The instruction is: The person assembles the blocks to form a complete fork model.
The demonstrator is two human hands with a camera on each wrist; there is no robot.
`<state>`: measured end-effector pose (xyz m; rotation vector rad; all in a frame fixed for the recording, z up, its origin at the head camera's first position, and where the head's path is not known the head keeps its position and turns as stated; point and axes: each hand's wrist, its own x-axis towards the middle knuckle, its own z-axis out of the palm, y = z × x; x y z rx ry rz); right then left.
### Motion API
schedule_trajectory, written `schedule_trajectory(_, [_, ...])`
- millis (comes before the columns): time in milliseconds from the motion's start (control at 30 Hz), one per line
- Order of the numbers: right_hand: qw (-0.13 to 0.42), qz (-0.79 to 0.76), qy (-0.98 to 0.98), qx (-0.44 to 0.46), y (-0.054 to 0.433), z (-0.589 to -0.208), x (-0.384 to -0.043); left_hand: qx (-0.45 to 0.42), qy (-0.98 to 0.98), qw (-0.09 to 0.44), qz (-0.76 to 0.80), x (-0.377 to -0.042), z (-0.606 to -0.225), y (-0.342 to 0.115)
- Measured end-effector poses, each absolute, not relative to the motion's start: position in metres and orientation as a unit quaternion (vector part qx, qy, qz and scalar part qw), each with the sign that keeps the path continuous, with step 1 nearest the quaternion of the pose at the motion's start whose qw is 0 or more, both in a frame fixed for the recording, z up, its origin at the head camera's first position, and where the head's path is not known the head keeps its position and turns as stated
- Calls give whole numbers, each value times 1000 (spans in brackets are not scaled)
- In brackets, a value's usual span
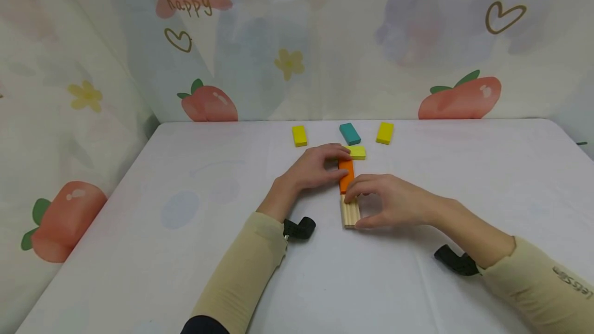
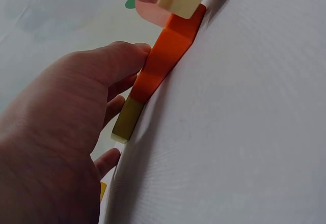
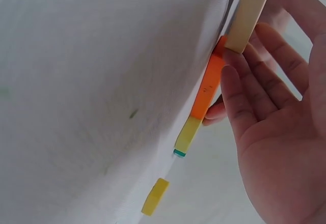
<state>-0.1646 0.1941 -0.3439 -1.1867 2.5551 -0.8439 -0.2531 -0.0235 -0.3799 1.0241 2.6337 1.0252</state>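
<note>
A plain wooden block (image 1: 350,215) lies lengthwise at the near end of a row, and my right hand (image 1: 396,202) grips it, thumb at its near end and fingertips toward its far end. Beyond it comes an orange block (image 1: 345,179), then a yellow block (image 1: 358,153) set crosswise at the far end. My left hand (image 1: 315,166) curls along the row's left side. In the left wrist view its thumb touches the orange block (image 2: 162,56), with other fingers beside the yellow block (image 2: 128,118). The fingers hide the yellow block's left end in the head view.
Past the row a teal block (image 1: 350,133) lies between a yellow block on the left (image 1: 299,136) and another yellow block on the right (image 1: 384,133). A white cloth (image 1: 223,282) covers the table. Patterned fabric (image 1: 334,40) hangs behind it.
</note>
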Motion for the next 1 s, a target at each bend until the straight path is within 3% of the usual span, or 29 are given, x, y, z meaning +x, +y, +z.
schedule_trajectory(400, [100, -242, 877, -403, 193, -345, -162, 343, 872, 64, 345, -255, -383, -25])
schedule_trajectory(667, [71, -248, 878, -403, 200, -343, -161, 336, 872, 70, 348, -254, -381, -23])
schedule_trajectory(1000, [82, -234, 876, -414, 200, -342, -159, 333, 874, 72, 346, -254, -381, -24])
